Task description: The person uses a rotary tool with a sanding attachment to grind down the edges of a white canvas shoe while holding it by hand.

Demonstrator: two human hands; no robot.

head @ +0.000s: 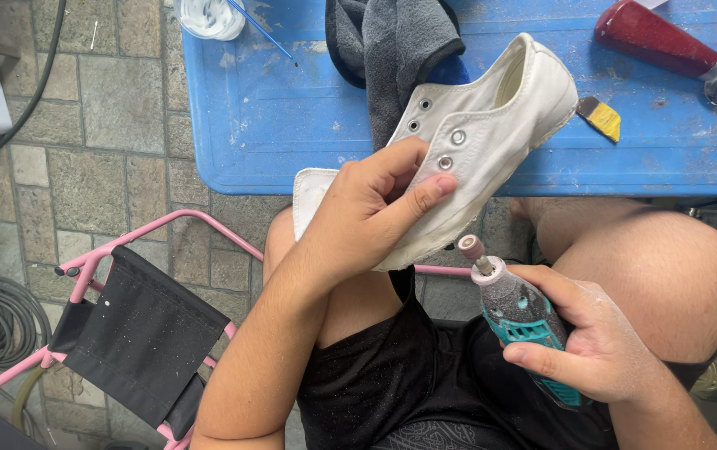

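The right hand grips a teal rotary tool, its sanding tip just below the white shoe. The left hand clamps that shoe above the lap. Keep the shoe steady and contact light (likely sole-edge work). Beyond the shoe: blue table, grey cloth.

White shoe, teal-and-grey rotary tool, blue table, pink folding chair.

Stone-paved floor, blue table, pink folding chair with black fabric.
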